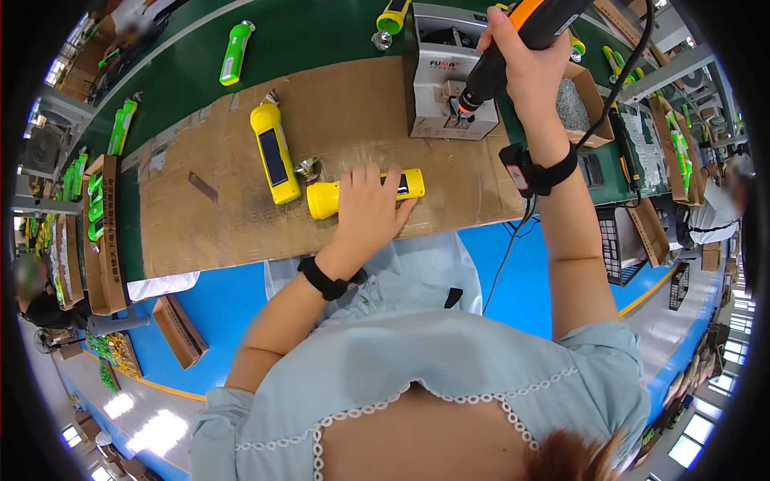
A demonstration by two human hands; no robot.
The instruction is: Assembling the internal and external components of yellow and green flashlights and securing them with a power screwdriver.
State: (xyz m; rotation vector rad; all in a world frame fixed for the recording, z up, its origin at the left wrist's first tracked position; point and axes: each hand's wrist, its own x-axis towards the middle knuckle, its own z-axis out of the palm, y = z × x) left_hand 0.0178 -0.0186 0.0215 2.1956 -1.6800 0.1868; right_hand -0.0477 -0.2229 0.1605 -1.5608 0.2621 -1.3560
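My left hand [369,202] rests over a yellow flashlight [324,200] that lies on a sheet of cardboard [233,232], its fingers wrapped across the body. My right hand [536,76] grips a black and orange electric screwdriver [486,78]. The driver's tip points down at the front of a grey metal screw feeder [437,80]; whether it touches a screw is too small to tell. Left of my left hand lies a second yellow flashlight [274,156] with a dark panel. A shiny silver reflector piece [307,168] sits between the two flashlights.
A green flashlight [237,54] lies at the bench's far side. Right of the feeder, a carton [592,100] holds small metal parts. The screwdriver's black cable [622,88] hangs past my right wrist. Cartons of green flashlights [100,200] stand at the left end.
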